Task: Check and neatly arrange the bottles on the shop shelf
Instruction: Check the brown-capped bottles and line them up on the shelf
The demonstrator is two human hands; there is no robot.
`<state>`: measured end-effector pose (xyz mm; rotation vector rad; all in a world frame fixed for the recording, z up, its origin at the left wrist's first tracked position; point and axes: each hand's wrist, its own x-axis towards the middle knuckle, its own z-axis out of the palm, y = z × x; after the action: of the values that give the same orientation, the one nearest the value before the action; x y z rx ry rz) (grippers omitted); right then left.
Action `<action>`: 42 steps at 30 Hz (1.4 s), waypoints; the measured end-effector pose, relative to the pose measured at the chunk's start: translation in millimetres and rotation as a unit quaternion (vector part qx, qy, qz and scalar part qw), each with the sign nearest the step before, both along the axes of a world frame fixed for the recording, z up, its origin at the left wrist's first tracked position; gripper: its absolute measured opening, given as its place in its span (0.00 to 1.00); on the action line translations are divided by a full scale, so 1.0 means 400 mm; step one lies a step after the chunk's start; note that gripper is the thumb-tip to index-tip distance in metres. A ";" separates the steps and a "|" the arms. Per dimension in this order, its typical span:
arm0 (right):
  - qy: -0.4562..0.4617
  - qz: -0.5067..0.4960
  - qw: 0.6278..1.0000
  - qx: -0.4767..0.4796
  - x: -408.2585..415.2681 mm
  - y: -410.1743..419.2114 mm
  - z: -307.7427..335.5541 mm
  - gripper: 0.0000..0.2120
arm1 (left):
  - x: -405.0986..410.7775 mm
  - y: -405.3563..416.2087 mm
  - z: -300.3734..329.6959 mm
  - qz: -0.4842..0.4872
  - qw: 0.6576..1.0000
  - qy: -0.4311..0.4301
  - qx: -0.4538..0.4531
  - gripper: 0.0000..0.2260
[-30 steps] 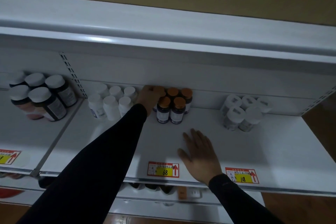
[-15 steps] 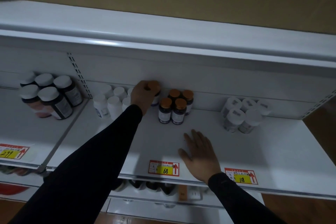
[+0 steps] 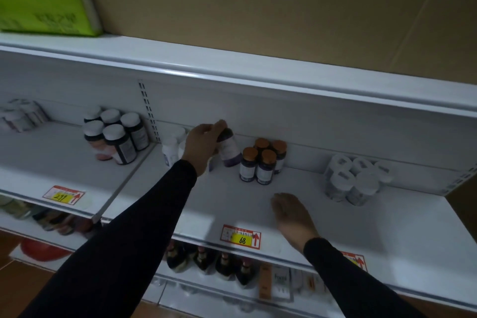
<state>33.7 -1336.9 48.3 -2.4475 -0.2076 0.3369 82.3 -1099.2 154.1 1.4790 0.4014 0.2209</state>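
— Where the white shelf ends nearest us, what do we see along its front edge?

— We see a red and yellow price tag marked 68 on the lip, and our right hand lying flat just behind it, fingers straight and holding nothing. A second tag peeks out beside our right sleeve. To the left, another tag sits on the neighbouring shelf's lip.

— How much open room do we have around that hand?

— Bare shelf runs from the front lip back to the bottles, and widely to the right in front of the clear white-capped bottles.

— And further in?

— Our left hand grips a dark bottle by its top, fingers curled round the cap, the bottle tilted and lifted off the shelf. It hangs between the white bottles on the left and the orange-capped bottles on the right, close to both. Beyond the slotted upright, large dark bottles with white caps stand near the back wall.

— Above?

— A cardboard box and a green package sit on the upper shelf.
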 end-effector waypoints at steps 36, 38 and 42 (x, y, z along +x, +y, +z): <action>0.007 -0.038 0.906 0.420 -0.056 0.115 0.121 0.17 | -0.134 -0.096 -0.116 -0.137 0.977 0.054 -0.156 0.10; 0.032 -0.058 0.914 0.401 -0.050 0.109 0.115 0.16 | -0.134 -0.091 -0.116 -0.133 0.977 0.050 -0.160 0.09; 0.103 -0.056 0.907 0.404 -0.041 0.098 0.092 0.17 | -0.128 -0.083 -0.117 -0.114 0.977 0.050 -0.176 0.07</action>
<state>17.4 -1297.9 85.1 -1.5817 -0.0844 0.3636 31.1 -1132.5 107.3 1.1769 0.3273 -0.1048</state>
